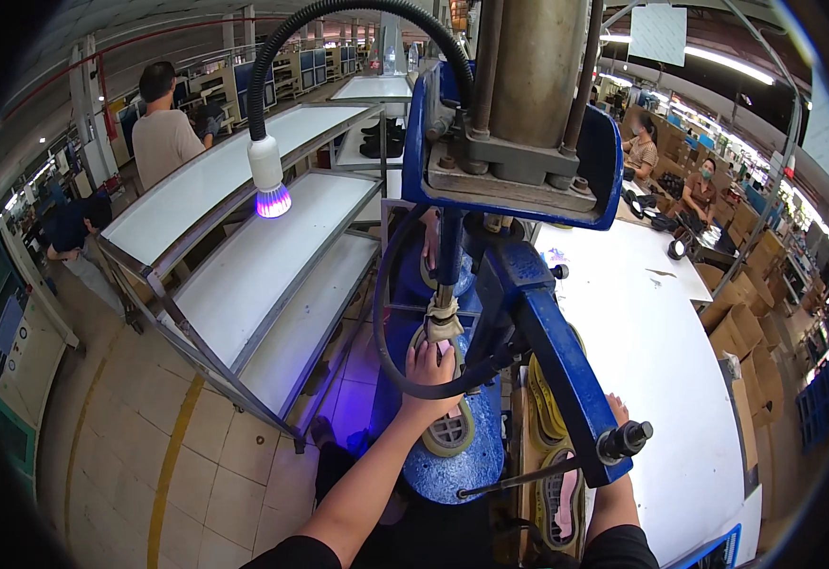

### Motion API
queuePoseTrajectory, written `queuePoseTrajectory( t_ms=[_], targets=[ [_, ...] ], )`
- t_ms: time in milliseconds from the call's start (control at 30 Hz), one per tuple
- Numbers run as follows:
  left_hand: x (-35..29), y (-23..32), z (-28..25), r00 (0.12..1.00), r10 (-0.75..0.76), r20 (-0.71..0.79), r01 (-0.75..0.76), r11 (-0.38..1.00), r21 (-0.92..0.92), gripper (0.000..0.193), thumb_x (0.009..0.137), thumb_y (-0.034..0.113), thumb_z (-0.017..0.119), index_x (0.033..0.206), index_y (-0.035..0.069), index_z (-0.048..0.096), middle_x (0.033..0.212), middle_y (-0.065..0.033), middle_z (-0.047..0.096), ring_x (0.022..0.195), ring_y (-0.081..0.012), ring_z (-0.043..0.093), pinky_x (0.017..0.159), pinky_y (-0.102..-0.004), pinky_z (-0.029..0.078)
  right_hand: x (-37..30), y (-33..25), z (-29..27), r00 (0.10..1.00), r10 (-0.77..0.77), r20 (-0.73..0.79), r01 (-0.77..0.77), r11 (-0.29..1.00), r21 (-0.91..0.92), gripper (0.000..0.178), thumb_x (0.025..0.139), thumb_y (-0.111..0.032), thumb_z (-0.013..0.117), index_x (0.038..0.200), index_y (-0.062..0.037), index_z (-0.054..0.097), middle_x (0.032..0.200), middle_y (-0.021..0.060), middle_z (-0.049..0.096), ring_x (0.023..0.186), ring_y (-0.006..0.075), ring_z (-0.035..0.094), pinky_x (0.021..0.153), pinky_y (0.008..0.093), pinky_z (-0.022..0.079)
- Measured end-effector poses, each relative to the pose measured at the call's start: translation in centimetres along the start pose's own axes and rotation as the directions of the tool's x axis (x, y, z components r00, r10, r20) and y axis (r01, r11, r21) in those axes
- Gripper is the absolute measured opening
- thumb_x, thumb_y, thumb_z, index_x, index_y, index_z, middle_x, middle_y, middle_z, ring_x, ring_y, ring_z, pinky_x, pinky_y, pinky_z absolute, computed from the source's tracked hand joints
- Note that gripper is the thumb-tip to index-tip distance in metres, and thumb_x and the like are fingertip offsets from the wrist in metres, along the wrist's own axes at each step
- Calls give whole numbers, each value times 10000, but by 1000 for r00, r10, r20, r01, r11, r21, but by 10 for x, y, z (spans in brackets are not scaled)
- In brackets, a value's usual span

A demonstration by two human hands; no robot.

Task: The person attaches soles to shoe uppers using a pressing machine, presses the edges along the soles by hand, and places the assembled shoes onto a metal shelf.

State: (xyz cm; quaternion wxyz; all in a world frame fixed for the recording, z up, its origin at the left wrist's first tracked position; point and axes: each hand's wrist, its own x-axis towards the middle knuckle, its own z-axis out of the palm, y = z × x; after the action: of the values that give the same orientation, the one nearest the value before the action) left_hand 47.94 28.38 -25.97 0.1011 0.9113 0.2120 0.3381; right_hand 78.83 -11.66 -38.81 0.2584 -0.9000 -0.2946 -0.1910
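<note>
The left hand (428, 370) reaches far forward, arm straight, fingers spread flat and pressing down. The right hand (616, 410) is mostly hidden; its grip cannot be seen.

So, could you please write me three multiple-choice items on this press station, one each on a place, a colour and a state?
1. Where does the left hand rest?
A. on the shoe under the press
B. on the white table
C. on the lamp

2. What colour is the lamp's glow?
A. green
B. purple
C. red

3. How does the shoe lie?
A. on its side
B. sole down
C. sole up

Answers:
1 A, the fingers lie on the shoe below the press rod.
2 B, the bulb tip shines purple.
3 C, the tread faces the camera.
</note>
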Motion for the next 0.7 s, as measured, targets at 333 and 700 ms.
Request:
queuePoseTrajectory(
  t_ms=[333, 700],
  targets=[
    [3, 17, -9, 999, -37, 24, 38, 999, -36, 691, 802, 356, 786, 1353, -13, 595, 1368, -333, 528, 1356, -495, 475, 1196, -637, 270, 7, 3, -2, 994, 110, -15, -109, 993, 55, 309, 970, -171, 619, 1248, -62, 698, 1369, 185, 660, 1354, 375, 555, 1180, 465, 371],
    [-9, 41, -144, 900, -322, 294, 408, 860, -306, 169, 904, 236, 733, 982, 88, 756, 871, -121, 738, 837, -380, 702, 939, -451, 573, 9, -13, -17, 996, 89, 31, -91, 995, 48, 305, 962, -168, 626, 1240, -69, 701, 1343, 188, 674, 1332, 380, 572, 1167, 470, 387]
  ],
)
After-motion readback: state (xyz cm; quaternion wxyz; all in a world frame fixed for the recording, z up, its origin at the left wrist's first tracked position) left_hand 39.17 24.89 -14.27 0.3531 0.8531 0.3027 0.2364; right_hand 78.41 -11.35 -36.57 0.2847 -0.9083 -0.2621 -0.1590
